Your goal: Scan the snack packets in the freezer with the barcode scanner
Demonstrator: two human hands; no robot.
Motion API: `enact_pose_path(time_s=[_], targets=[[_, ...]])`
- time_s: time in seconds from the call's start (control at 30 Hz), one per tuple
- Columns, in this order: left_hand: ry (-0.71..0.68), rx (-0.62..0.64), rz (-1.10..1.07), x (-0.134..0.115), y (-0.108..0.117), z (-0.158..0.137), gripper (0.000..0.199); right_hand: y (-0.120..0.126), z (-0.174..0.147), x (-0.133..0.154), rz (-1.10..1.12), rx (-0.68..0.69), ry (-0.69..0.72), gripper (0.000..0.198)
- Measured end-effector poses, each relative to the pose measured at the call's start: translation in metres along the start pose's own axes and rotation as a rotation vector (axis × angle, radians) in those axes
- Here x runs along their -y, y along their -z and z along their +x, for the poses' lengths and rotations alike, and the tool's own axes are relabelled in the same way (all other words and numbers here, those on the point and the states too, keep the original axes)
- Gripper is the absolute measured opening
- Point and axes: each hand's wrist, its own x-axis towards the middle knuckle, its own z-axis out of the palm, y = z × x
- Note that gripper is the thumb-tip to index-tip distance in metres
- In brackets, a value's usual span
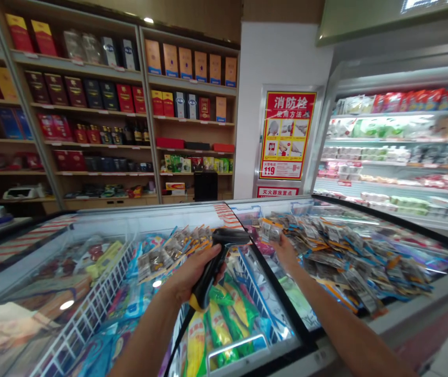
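My left hand (190, 269) is wrapped round the handle of a black and yellow barcode scanner (230, 236); its head points right and its cord hangs down. My right hand (286, 254) pinches a small flat packet (270, 230) with an orange edge, just right of the scanner's head. A large heap of similar packets (342, 246) spreads to the right of that hand, over the chest freezer. More packets (169, 248) lie left of the scanner. Below my left hand, bags of corn (218, 324) in yellow and green wrapping show through the freezer's glass.
A chest freezer (304, 330) with dark-framed glass lids spans the front. White wire baskets (86, 314) divide its inside. Shelves of boxed goods (94, 94) stand behind to the left. A red notice (288, 136) hangs on the wall, and a lit refrigerated display (400, 162) stands at the right.
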Motion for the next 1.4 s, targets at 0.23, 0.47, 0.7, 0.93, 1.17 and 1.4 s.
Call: enact_pose_path(time_s=[0.23,0.47,0.7,0.93,1.17,1.4], targets=[[-0.040,0.002,-0.055,-0.001,0.007,0.004,0.029,-0.007,-0.004,0.012,0.069,0.041,-0.085,0.039],[-0.066,-0.030,0.009,-0.002,0.013,0.003,0.031,-0.007,-0.001,0.016,-0.105,0.077,-0.154,0.039],[-0.182,-0.050,0.178,-0.001,0.011,0.004,0.035,0.002,0.009,0.018,-0.034,0.175,-0.180,0.039],[-0.196,0.002,0.289,0.005,0.020,0.009,0.031,0.021,0.015,0.021,-0.104,0.272,-0.215,0.040],[-0.160,0.057,0.366,0.007,0.024,0.009,0.032,0.024,0.018,0.016,0.080,0.246,-0.152,0.052],[-0.107,0.069,0.377,0.006,0.020,0.008,0.030,0.019,0.021,0.010,0.479,0.022,-0.282,0.036]])
